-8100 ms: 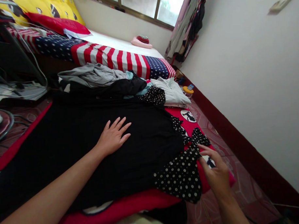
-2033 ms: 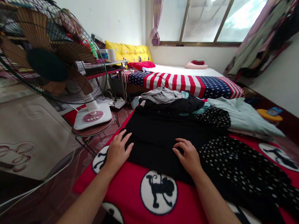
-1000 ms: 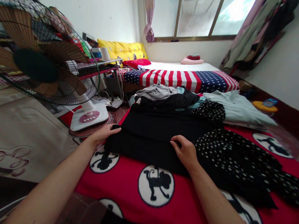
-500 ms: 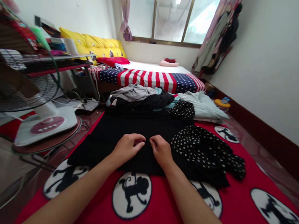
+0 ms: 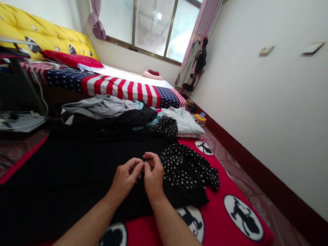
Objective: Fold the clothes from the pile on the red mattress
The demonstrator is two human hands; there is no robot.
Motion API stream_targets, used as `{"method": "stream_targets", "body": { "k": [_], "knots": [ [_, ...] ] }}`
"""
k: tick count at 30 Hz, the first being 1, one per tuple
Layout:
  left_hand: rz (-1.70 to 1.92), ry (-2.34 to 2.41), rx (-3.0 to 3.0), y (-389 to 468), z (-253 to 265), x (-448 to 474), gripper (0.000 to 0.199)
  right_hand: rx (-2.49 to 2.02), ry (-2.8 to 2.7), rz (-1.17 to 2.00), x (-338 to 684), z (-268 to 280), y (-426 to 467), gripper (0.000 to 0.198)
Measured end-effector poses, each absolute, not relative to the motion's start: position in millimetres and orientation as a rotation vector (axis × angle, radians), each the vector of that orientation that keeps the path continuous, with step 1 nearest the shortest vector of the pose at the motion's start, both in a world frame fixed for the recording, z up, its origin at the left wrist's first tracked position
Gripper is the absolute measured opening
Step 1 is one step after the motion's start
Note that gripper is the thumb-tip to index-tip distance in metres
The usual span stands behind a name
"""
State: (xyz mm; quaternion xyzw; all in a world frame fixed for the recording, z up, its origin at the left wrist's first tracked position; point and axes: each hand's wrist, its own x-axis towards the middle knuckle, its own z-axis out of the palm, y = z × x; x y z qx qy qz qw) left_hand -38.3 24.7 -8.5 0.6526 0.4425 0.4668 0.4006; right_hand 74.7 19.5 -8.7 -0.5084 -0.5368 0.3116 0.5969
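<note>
A long black garment point(image 5: 74, 169) with white-dotted sleeves point(image 5: 181, 163) lies spread over a red cover point(image 5: 218, 221) printed with monkeys in white circles. Above its middle, close to the lower dotted sleeve, my left hand point(image 5: 126, 176) and my right hand point(image 5: 153, 175) meet at the fingertips. Thumb and forefinger are pinched together on each side. Whatever may be between the fingers is too small or hidden to make out. I cannot tell whether the hands touch the cloth beneath them.
Behind the black garment lie a heap of grey, black and teal clothes point(image 5: 106, 107) and a folded pale shirt point(image 5: 181, 120). A bed with a flag-patterned edge point(image 5: 119, 87) stands under the window. On the right are a yellow stool point(image 5: 200, 118) and the wall point(image 5: 260, 116).
My view has swung to the right, so the fan has left the picture. Both hands have come together at the fingertips and are nearer the dotted sleeve. The garment lies much as before.
</note>
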Motion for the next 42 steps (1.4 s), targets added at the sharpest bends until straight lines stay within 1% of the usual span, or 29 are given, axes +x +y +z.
{"method": "stream_targets", "body": {
  "k": [2, 4, 5, 8, 9, 11, 12, 13, 17, 21, 23, 25, 28, 29, 31, 33, 34, 36, 37, 38, 40, 42],
  "knots": [
    [1.157, 1.105, 1.656, 24, -9, -38, 0.027, -1.196, -1.213, 0.728, 88, 1, 11, 0.024],
    [1.127, 1.074, 1.681, 22, -9, -36, 0.026, -1.248, -1.191, 0.635, 116, 10, 1, 0.024],
    [1.106, 1.049, 1.713, 22, -9, -36, 0.026, -1.293, -1.195, 0.527, 135, 14, -2, 0.024],
    [1.018, 0.891, 1.946, 19, -9, -34, 0.023, -1.512, -1.271, 0.041, 204, 18, -5, 0.027],
    [0.98, 0.822, 2.046, 18, -9, -33, 0.022, -1.591, -1.306, -0.093, 229, 18, -4, 0.031],
    [0.906, 0.722, 2.209, 17, -8, -32, 0.022, -1.787, -1.385, -0.201, 272, 14, 1, 0.05],
    [0.877, 0.704, 2.262, 17, -9, -32, 0.024, -1.876, -1.38, -0.178, 290, 12, 3, 0.054],
    [0.852, 0.706, 2.297, 17, -9, -31, 0.026, -1.945, -1.366, -0.09, 305, 11, 5, 0.052],
    [0.818, 0.734, 2.333, 18, -12, -31, 0.029, -1.987, -1.283, 0.301, 338, 26, 6, 0.029],
    [0.908, 0.747, 2.235, 18, -15, -30, 0.024, -1.884, -1.154, 0.378, 352, 73, 11, 0.024],
    [0.988, 0.771, 2.108, 18, -16, -29, 0.023, -1.804, -1.104, 0.428, 352, 103, 20, 0.025],
    [1.087, 0.804, 1.884, 19, -14, -28, 0.027, -1.722, -1.088, 0.5, 340, 134, 29, 0.025],
    [1.213, 0.814, 1.427, 21, -5, -35, 0.043, -1.551, -1.129, 0.649, 292, 175, 30, 0.03],
    [1.239, 0.79, 1.265, 22, 0, -40, 0.049, -1.473, -1.178, 0.701, 269, 185, 24, 0.036],
    [1.265, 0.708, 0.955, 22, 13, -58, 0.06, -1.193, -1.444, 0.888, 222, 196, 8, 0.055],
    [1.293, 0.63, 0.708, 20, 26, -82, 0.064, -1.06, -1.719, 0.95, 185, 193, -9, 0.063],
    [1.315, 0.623, 0.618, 17, 32, -95, 0.065, -1.062, -1.845, 0.929, 173, 185, -16, 0.059],
    [1.349, 0.702, 0.505, 12, 39, -119, 0.062, -1.17, -1.984, 0.815, 163, 157, -21, 0.041],
    [1.36, 0.781, 0.478, 9, 39, -131, 0.058, -1.253, -1.998, 0.737, 165, 139, -21, 0.032],
    [1.365, 0.877, 0.475, 6, 37, -140, 0.055, -1.341, -1.967, 0.656, 169, 118, -19, 0.029],
    [1.341, 1.09, 0.57, 4, 27, -156, 0.053, -1.466, -1.947, 0.461, 183, 78, -11, 0.034],
    [1.304, 1.341, 0.768, 5, 13, -167, 0.062, -1.532, -1.908, 0.304, 196, 43, -4, 0.045]
  ]
}}
